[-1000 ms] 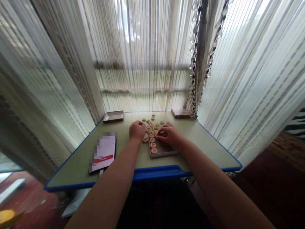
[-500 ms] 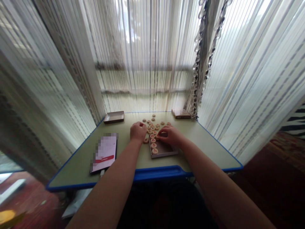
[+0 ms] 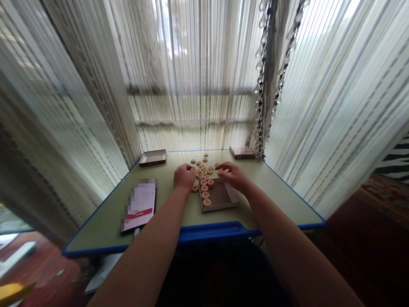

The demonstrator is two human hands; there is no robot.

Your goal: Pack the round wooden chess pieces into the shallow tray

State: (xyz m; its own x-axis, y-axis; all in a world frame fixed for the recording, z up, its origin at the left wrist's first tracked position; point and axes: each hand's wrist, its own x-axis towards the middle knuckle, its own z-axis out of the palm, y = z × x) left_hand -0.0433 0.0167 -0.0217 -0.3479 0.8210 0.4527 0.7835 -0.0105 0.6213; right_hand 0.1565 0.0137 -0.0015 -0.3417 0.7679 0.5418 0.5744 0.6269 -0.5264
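A shallow open box [image 3: 220, 207] lies near the table's front edge. Along its left side runs a column of round Chinese chess pieces [image 3: 206, 195] with red characters, and one more piece [image 3: 210, 183] sits beside the column's far end. My right hand [image 3: 232, 174] hovers over the box's far right side, thumb and fingers apart, nothing seen between them. My left hand [image 3: 185, 175] is closed left of the loose chess pieces [image 3: 203, 172]; its fingertips are pinched and what they hold, if anything, is hidden. A single piece [image 3: 195, 188] lies between that hand and the box.
On the green, blue-edged table [image 3: 275, 200], a tablet [image 3: 142, 204] with a cable lies at left. An open box lid [image 3: 153, 157] stands at the back left corner, a closed flat box [image 3: 243, 152] at the back right. Sheer curtains [image 3: 198, 106] hang behind.
My right hand has let go of a chess piece in the box and moved up and to the right, its fingers opening. My left hand has hardly moved.
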